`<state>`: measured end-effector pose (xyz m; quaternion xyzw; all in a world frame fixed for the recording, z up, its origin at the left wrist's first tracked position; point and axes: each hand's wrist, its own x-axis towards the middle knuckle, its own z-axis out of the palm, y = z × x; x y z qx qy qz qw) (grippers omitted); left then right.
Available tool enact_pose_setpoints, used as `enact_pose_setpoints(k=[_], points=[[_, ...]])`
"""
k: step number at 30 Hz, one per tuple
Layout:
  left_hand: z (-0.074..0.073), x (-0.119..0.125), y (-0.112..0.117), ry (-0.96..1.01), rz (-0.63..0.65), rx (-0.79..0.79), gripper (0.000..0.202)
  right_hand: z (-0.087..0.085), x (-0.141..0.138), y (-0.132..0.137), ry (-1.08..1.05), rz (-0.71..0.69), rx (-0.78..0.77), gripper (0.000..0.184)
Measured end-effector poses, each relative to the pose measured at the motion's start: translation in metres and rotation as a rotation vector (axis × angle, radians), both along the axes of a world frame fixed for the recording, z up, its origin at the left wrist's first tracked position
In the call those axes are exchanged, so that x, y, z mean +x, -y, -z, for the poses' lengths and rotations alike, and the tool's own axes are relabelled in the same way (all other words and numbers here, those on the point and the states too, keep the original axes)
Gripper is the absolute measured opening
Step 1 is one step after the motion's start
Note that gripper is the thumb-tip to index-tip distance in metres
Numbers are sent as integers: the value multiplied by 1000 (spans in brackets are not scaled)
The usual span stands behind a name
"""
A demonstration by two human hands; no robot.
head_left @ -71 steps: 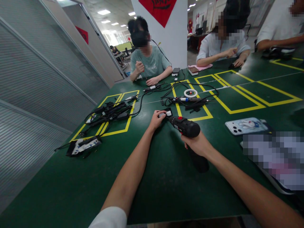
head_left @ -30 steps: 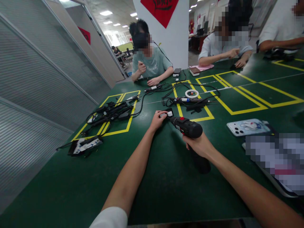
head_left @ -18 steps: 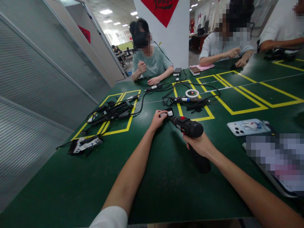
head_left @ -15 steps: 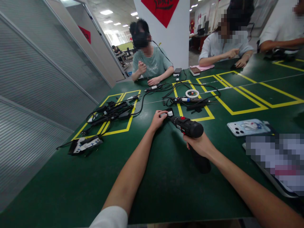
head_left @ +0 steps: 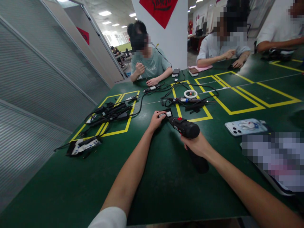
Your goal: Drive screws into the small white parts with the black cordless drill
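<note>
My right hand (head_left: 198, 146) is wrapped round the grip of a black cordless screwdriver (head_left: 186, 127) with a red switch on top. Its nose points up and to the left at a small black part with a white label (head_left: 165, 113) lying on the green table (head_left: 71, 186). My left hand (head_left: 156, 120) is closed on that part and presses it down on the table. The tip of the tool meets the part just beside my left fingers.
A pile of black cables and adapters (head_left: 110, 112) lies in a yellow-taped box at the left, with another black device (head_left: 82, 145) nearer. A roll of white tape (head_left: 190, 93) and more cables lie beyond. A phone (head_left: 245, 126) rests at the right. Other people sit across the table.
Both hands and the tool have stayed in place on the small part. Only the view has shifted slightly.
</note>
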<state>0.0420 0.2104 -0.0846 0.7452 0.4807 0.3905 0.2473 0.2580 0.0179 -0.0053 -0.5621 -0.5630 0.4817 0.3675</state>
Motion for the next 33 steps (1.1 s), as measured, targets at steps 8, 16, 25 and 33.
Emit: enact_pose_setpoints(k=[8,16,25,33], points=[[-1,-1,0,4,18,5,28,-2,0,-2,3,-5,7,10],[-2,-1,1,-3,11,-5,28,0,2,-2,15,-19,33,11],[0,-1,0,-3,18,3,28,4,0,-2,-5,-11,41,10],[0,-1,-1,6,26,14,28,3,1,-2,-1,-5,38,13]])
